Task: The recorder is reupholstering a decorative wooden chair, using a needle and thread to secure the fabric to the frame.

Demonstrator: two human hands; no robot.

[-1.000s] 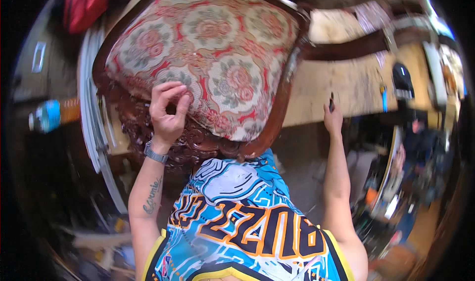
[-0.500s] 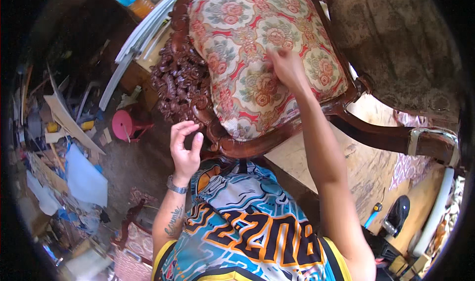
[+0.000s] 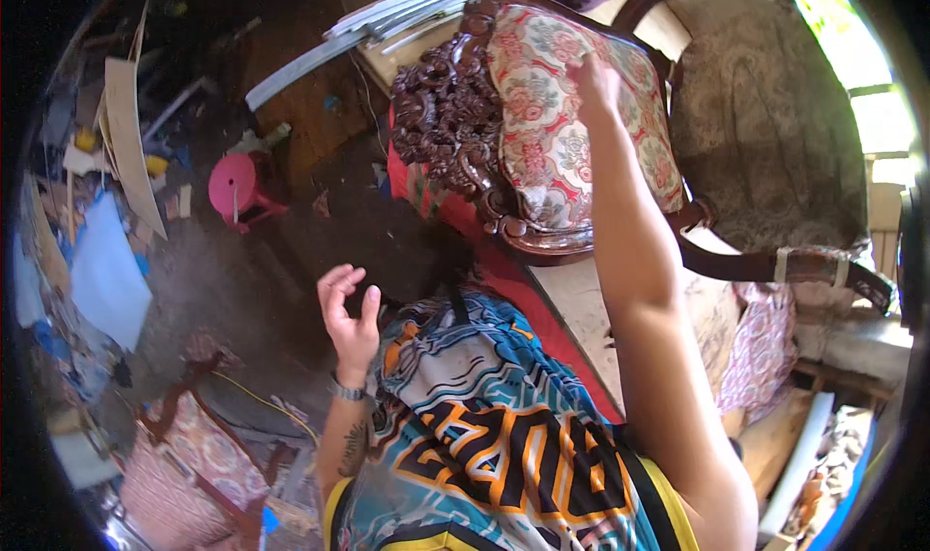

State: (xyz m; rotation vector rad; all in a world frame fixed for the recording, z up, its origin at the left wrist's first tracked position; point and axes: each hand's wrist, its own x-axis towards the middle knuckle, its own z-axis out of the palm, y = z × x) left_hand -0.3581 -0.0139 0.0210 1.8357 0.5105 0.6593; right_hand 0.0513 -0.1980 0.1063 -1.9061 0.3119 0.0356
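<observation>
A carved dark wooden chair frame (image 3: 542,246) holds a padded panel of red, cream and green floral fabric (image 3: 547,134). My right arm reaches far forward over this panel. My right hand (image 3: 598,88) is over its upper part, and its fingers are too blurred to tell whether they hold anything. Ornate openwork carving (image 3: 446,110) runs along the frame's left side. My left hand (image 3: 349,323) is raised in front of my shirt, apart from the chair. Its fingers are bent, the thumb stands away from them, and nothing is in it.
A curved wooden arm (image 3: 736,260) with pale wrapping juts right beside a brown fabric-covered back (image 3: 775,125). Light strips (image 3: 417,13) lie beyond the chair. Left are a pink stool (image 3: 235,185), scattered boards (image 3: 131,134) and another upholstered piece (image 3: 199,464).
The view has shifted, so the chair now appears farther right and smaller. My right hand is farther up the floral panel. My left hand, still raised and empty, is now farther from the frame.
</observation>
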